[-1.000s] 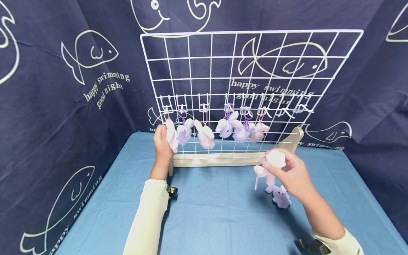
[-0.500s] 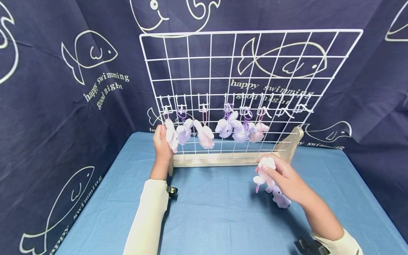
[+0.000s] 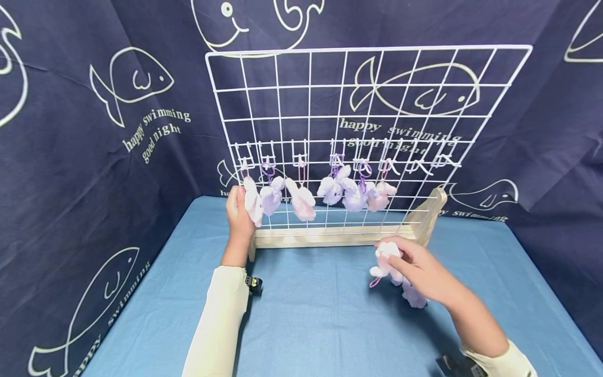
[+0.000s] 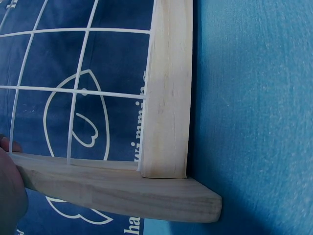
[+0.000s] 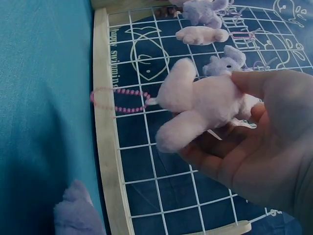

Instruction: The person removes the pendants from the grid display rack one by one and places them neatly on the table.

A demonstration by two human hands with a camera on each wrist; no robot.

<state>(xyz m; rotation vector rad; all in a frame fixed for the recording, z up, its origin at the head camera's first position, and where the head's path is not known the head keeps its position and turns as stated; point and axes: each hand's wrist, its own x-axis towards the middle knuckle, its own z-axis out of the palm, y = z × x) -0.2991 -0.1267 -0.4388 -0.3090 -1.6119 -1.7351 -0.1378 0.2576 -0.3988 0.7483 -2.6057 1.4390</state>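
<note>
In the head view my right hand (image 3: 424, 269) holds a pale pink plush bunny keychain (image 3: 387, 262) above the blue table. The right wrist view shows thumb and fingers around the bunny's body, its ears and pink bead chain (image 5: 122, 102) pointing away from the hand. A purple plush keychain (image 3: 414, 295) lies on the table just below, partly covered by that hand. My left hand (image 3: 239, 214) grips the left wooden side piece (image 4: 112, 188) of a white wire grid rack (image 3: 328, 85); its fingers are mostly out of the left wrist view.
Several pink and purple plush keychains, such as a purple one (image 3: 271, 198), hang from white hooks along the grid. Hooks at the right, including one hook (image 3: 419, 166), bear nothing. A wooden bar (image 3: 325, 238) runs along the rack's base. Dark blue fish-print cloth (image 3: 146, 209) surrounds the table.
My right hand has moved a little left and down with the pink bunny, whose chain has swung leftward. It now covers more of the purple plush. The left hand stays put.
</note>
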